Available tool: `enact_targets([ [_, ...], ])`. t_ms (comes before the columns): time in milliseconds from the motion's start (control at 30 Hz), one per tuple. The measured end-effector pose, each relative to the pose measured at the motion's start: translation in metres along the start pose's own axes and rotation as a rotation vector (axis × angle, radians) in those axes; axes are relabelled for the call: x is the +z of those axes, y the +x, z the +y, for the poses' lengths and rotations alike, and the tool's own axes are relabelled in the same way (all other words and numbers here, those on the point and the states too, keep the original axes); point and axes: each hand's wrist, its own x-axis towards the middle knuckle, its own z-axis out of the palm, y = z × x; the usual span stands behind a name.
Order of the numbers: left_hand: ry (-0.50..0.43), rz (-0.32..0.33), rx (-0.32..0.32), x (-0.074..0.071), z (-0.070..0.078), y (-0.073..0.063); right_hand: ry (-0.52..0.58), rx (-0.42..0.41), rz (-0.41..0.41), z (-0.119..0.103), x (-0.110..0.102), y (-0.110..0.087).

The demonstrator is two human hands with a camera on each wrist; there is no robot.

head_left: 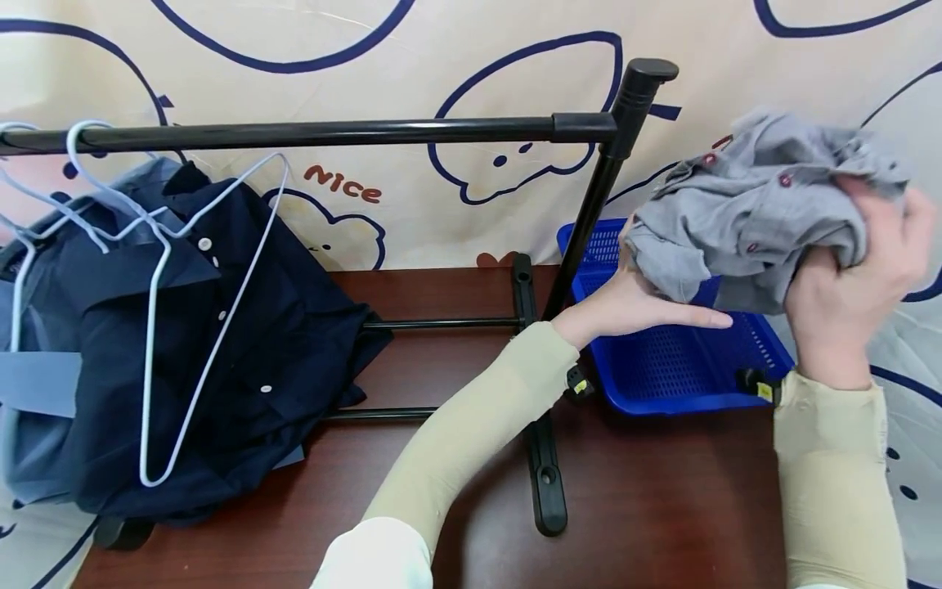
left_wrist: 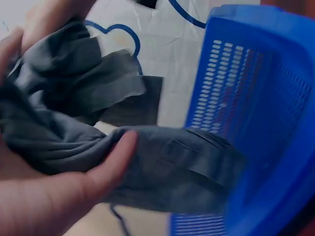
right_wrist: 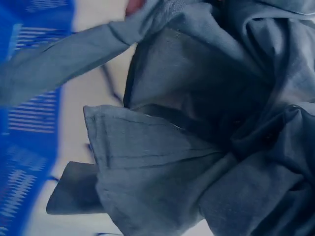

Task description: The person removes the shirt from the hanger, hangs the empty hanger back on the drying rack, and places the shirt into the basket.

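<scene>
A crumpled grey shirt [head_left: 758,204] with dark red buttons is held up above the blue basket [head_left: 684,360]. My right hand [head_left: 861,262] grips its bunched cloth from the right, fingers curled into the folds. On the other side, my left hand [head_left: 633,307] supports the shirt, its thumb stretched out straight below the cloth and its other fingers partly hidden behind it. In the left wrist view, the thumb [left_wrist: 118,152] lies along the creased fabric. Loose flaps of the shirt [right_wrist: 147,152] hang down in the right wrist view.
A black clothes rack [head_left: 368,133] stands on the brown table [head_left: 662,491], its upright beside the basket. At the left, white hangers [head_left: 150,343] and a dark navy shirt [head_left: 294,327] hang with bluish garments [head_left: 37,466]. A patterned curtain [head_left: 456,237] covers the back.
</scene>
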Motion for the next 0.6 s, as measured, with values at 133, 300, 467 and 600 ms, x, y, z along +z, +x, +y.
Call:
enact_targets([
  [133, -0.282, 0.098, -0.238, 0.005, -0.014, -0.003, -0.004, 0.039, -0.102, 0.026, 0.000, -0.024],
  [300, -0.353, 0.352, -0.340, 0.010, -0.033, 0.001, 0.027, 0.059, -0.233, 0.049, -0.001, -0.050],
  [467, -0.311, 0.462, -0.298, 0.009, -0.054, 0.009, 0.037, 0.049, -0.420, 0.057, -0.003, -0.068],
  [600, -0.284, 0.467, -0.289, 0.009, -0.065, 0.011, 0.025, 0.096, -0.542, 0.059, -0.006, -0.082],
])
